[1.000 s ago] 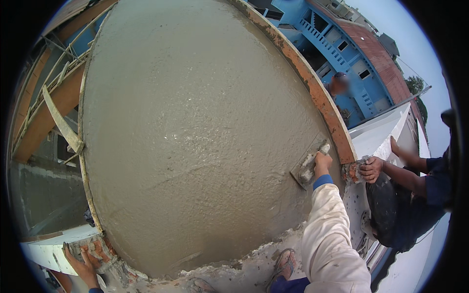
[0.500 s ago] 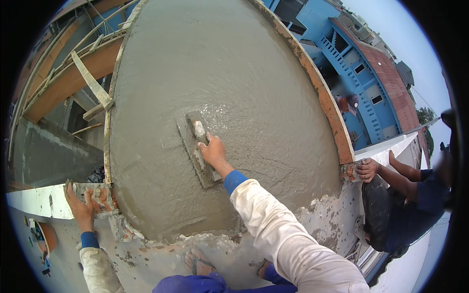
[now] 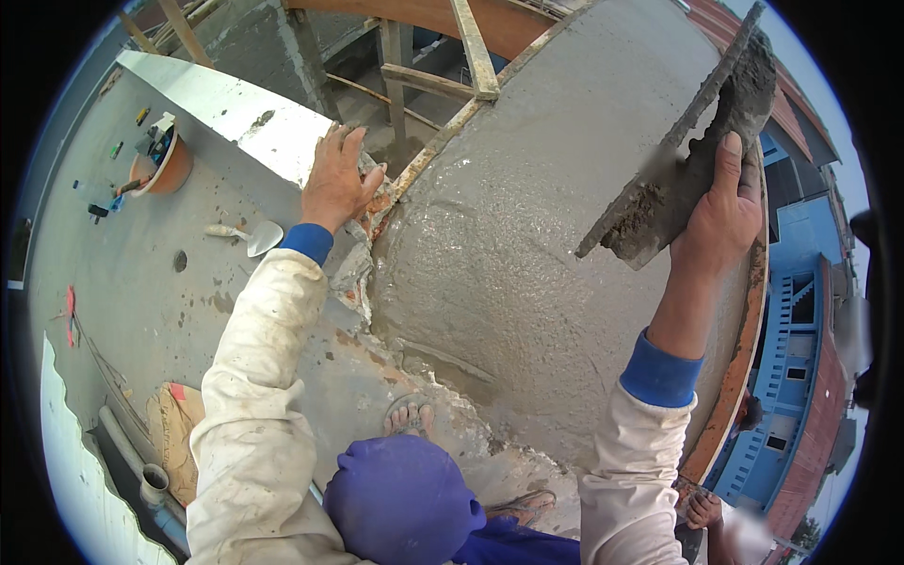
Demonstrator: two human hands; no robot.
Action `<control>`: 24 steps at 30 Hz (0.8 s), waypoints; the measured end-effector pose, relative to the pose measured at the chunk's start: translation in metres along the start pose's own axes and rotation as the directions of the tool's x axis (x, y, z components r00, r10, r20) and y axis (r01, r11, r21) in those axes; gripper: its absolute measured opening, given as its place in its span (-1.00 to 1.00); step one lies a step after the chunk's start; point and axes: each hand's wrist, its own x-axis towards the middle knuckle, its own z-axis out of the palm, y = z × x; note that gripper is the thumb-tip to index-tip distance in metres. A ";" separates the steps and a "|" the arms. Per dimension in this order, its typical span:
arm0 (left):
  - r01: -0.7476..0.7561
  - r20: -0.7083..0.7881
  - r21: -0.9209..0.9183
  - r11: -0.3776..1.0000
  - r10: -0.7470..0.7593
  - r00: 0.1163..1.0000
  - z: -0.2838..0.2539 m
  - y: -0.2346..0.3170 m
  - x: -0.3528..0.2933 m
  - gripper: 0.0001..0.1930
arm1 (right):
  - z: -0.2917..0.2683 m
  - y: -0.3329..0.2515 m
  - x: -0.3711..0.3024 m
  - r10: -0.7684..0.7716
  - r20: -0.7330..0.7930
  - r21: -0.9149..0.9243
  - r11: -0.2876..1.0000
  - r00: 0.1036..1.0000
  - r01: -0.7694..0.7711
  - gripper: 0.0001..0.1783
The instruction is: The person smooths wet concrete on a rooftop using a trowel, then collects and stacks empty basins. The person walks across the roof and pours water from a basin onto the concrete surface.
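Float (image 3: 680, 196), flat on the wet concrete (image 3: 527, 226) moments ago, now tilts raised above it, gripped in your right hand (image 3: 720, 215), apparently interrupting the smoothing; your left hand (image 3: 339, 179) rests, fingers spread, at the white ledge's (image 3: 247, 122) end.

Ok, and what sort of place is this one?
Probably an outdoor building site: there is a broad surface of wet grey concrete, a rough pale wooden beam beside it, and a rounded metal trowel with a pale handle lying on the grey floor.
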 end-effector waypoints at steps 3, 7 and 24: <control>0.011 -0.009 -0.017 1.000 -0.011 1.000 -0.005 0.002 0.000 -0.34 | 0.000 0.033 0.010 -0.061 0.007 -0.048 0.997 0.998 0.061 -0.53; 0.020 0.048 -0.056 0.998 -0.017 0.999 -0.011 0.001 0.001 -0.34 | 0.003 0.173 -0.042 0.399 -0.020 -0.268 0.881 0.917 -0.389 -0.42; -0.003 0.246 0.091 0.996 -0.020 0.969 -0.009 0.003 0.019 -0.34 | 0.016 0.177 -0.145 0.684 -0.004 -0.752 0.479 0.729 -0.453 -0.44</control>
